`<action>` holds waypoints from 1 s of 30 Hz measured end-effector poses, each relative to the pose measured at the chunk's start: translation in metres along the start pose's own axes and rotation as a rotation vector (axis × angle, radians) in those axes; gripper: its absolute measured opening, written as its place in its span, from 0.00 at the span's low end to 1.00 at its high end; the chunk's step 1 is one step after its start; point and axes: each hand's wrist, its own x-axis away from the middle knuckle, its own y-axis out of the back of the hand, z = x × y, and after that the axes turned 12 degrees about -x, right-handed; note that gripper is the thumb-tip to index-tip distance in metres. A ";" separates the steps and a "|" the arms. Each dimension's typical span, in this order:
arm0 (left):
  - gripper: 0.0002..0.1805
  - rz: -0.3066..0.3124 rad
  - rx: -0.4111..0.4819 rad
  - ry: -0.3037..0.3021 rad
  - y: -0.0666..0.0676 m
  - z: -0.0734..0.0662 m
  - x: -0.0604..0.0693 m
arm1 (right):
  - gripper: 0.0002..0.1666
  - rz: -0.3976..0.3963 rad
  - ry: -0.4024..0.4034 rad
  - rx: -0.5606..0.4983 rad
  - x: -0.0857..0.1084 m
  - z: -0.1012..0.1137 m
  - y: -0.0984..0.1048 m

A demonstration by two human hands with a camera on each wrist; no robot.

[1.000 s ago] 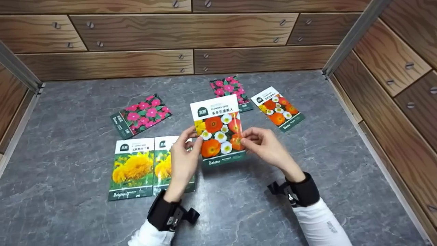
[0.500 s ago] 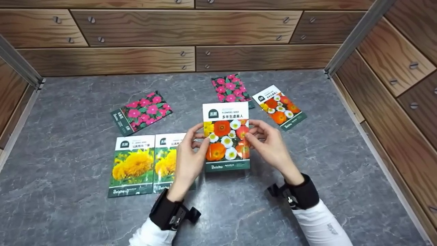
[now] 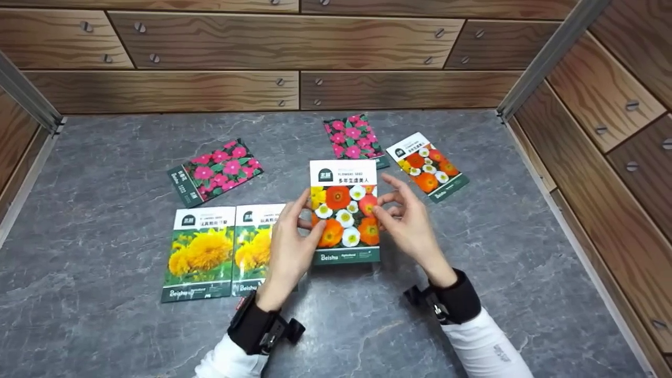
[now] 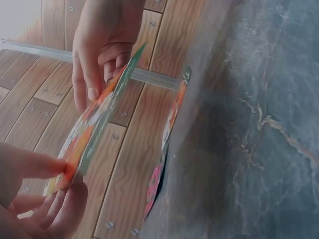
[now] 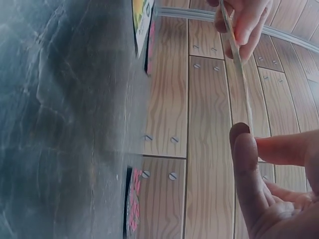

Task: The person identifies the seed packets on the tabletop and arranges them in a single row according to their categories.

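A seed packet (image 3: 345,212) with orange and white poppies is held above the table, its printed face toward the head camera. My left hand (image 3: 291,241) pinches its left edge, thumb in front and fingers behind. At the right edge my right hand (image 3: 412,226) pinches it between thumb and finger, with one finger lifted away from the packet. The right wrist view shows the packet (image 5: 241,74) edge-on between both hands. Two yellow-flower seed packets lie to the left: one fully visible (image 3: 198,254), the other (image 3: 253,252) partly hidden by my left hand.
A pink-flower packet (image 3: 216,172) lies tilted at the back left. Another pink-flower packet (image 3: 354,137) lies behind the held one, which partly covers it. To its right is a second poppy packet (image 3: 428,167). Wood-patterned walls (image 3: 210,89) enclose the grey marbled table (image 3: 525,252).
The held poppy packet moved right and a little down, and turned from tilted to nearly straight. Most recently, a finger of my right hand lifted off it. The packets on the table stayed put.
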 end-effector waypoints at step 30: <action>0.24 0.247 -0.547 -0.269 -0.012 0.020 0.009 | 0.42 0.228 -0.171 0.380 -0.001 -0.030 -0.018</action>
